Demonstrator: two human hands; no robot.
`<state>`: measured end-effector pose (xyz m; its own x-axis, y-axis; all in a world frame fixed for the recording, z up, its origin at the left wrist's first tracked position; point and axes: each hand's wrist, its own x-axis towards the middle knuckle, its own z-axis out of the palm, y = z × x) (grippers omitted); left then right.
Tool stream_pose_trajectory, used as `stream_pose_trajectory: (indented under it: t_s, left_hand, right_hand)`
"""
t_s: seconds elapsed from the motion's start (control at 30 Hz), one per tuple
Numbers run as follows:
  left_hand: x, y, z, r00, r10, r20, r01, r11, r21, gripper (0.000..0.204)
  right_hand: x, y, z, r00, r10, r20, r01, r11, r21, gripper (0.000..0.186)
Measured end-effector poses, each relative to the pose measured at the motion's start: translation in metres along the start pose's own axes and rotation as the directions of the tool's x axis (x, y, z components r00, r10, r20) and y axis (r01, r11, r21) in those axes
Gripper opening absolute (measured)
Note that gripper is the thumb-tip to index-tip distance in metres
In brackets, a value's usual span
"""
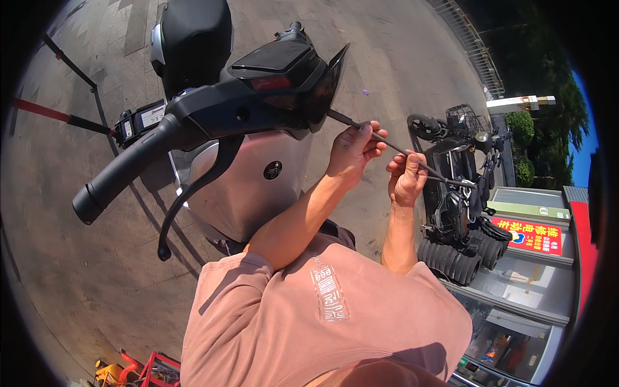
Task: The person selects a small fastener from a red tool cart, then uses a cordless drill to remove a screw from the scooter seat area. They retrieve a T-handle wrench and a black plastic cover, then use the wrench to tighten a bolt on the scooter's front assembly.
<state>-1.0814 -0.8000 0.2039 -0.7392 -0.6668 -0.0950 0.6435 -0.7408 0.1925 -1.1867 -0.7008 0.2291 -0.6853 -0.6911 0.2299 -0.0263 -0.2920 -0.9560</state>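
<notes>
A long, thin dark cable (394, 147) slants from the front cowl of an electric scooter (271, 84) down to the right. My left hand (352, 153) pinches it close to the cowl, thumb on top. Farther along, my right hand (406, 180) is closed on the same cable between thumb and fingers. Past the right hand the cable seems to end in thin strands, one of them pale, though the background makes this hard to tell. Between the hands the cable runs fairly straight. The scooter's left handlebar grip (132, 168) and brake lever (193, 187) stand to the left of my hands.
Several black tyres (451, 259) stand beside parked two-wheelers (451, 174) at the right, before a glass-fronted shop with a red sign (529, 235). Red-and-black poles (64, 117) reach in from the left. A red frame (159, 370) sits at the lower left on the paving.
</notes>
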Motion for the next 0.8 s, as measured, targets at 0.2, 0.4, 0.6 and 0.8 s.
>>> stream_pose_trajectory:
  t_s: [0.2, 0.4, 0.6, 0.8]
  left_hand:
    - [0.000, 0.008, -0.001, 0.998, -0.003, -0.067, 0.006, 0.999, 0.044, 0.022]
    - [-0.006, 0.006, 0.004, 1.000, 0.001, -0.015, 0.001, 0.996, 0.085, 0.023]
    - [-0.007, 0.005, 0.005, 0.990, -0.017, -0.139, 0.037, 0.990, 0.138, 0.024]
    - [-0.013, -0.003, 0.011, 0.999, -0.034, 0.009, 0.034, 0.996, 0.077, 0.027]
  right_hand:
    - [-0.006, 0.005, 0.000, 0.992, -0.079, 0.094, 0.068, 0.991, 0.118, 0.023]
    - [-0.007, 0.002, 0.004, 0.991, -0.121, 0.058, 0.122, 0.992, -0.017, 0.018]
    - [-0.009, 0.007, 0.008, 0.997, -0.071, 0.033, 0.066, 0.990, 0.122, 0.018]
    - [-0.006, 0.004, 0.009, 0.987, -0.129, 0.092, 0.131, 0.991, -0.018, 0.022]
